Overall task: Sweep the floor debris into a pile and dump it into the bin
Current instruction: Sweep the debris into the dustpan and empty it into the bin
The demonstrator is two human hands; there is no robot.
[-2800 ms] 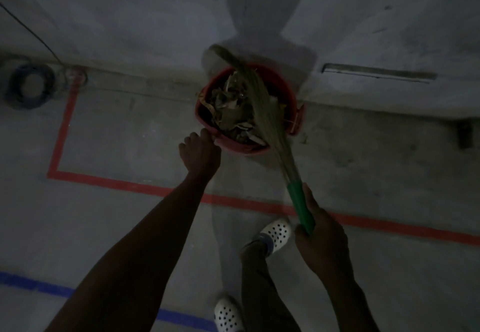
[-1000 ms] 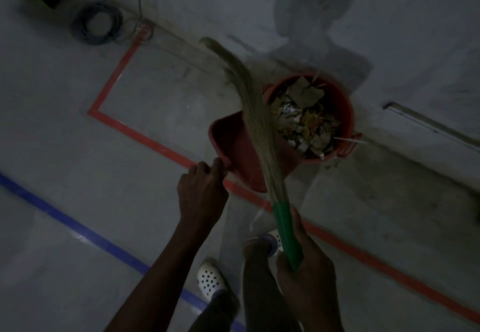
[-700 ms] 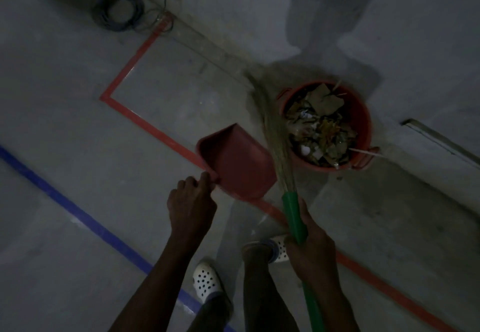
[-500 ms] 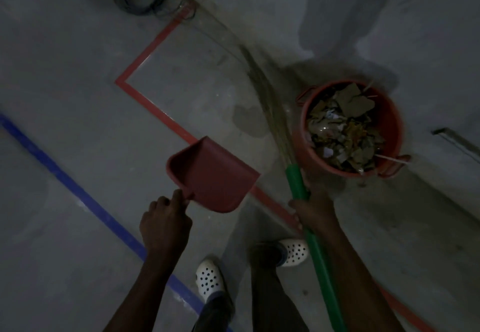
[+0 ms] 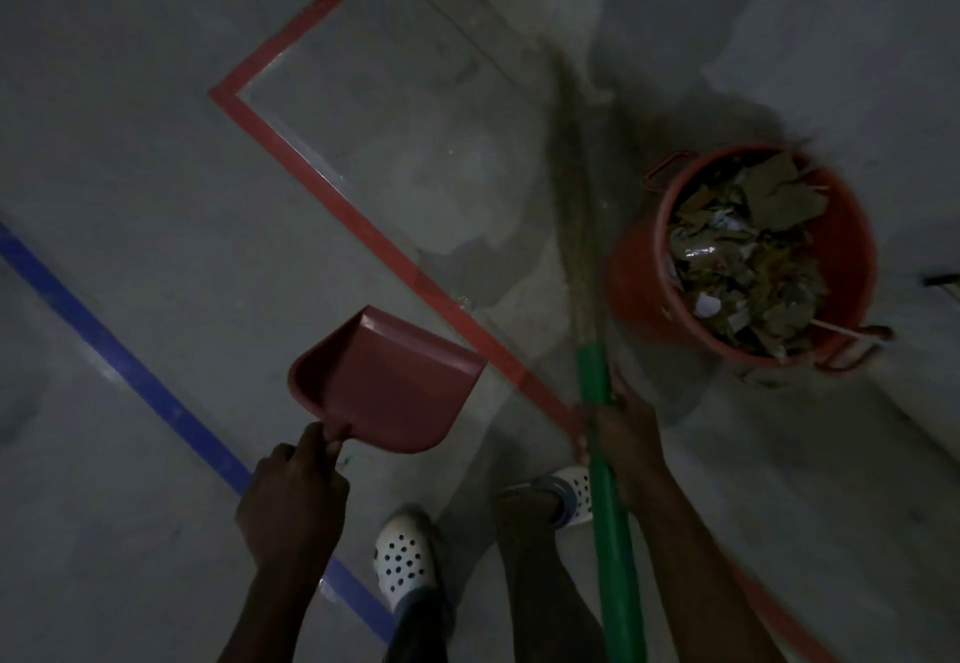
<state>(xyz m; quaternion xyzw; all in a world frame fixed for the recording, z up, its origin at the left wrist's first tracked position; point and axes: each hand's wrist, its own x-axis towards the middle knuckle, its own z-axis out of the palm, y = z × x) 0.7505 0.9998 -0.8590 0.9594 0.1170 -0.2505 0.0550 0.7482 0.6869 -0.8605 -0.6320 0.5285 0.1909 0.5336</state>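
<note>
My left hand point(image 5: 293, 499) grips the handle of a red dustpan point(image 5: 387, 382), held above the floor with its pan showing no debris. My right hand point(image 5: 626, 436) grips the green handle of a grass broom point(image 5: 576, 226), whose bristles point away from me and look blurred. A red bin point(image 5: 636, 278) stands on the floor to the right of the broom, filled with dry leaves and paper scraps point(image 5: 745, 257). The dustpan is well left of the bin.
A red tape line point(image 5: 332, 195) and a blue tape line point(image 5: 130, 371) run across the grey concrete floor. A wall rises behind the bin. My feet in white perforated clogs point(image 5: 402, 558) stand below the dustpan. Cables lie at the top edge.
The dustpan has come off the bin's rim and moved left and toward me. The broom left the bin and now points at the floor to its left.
</note>
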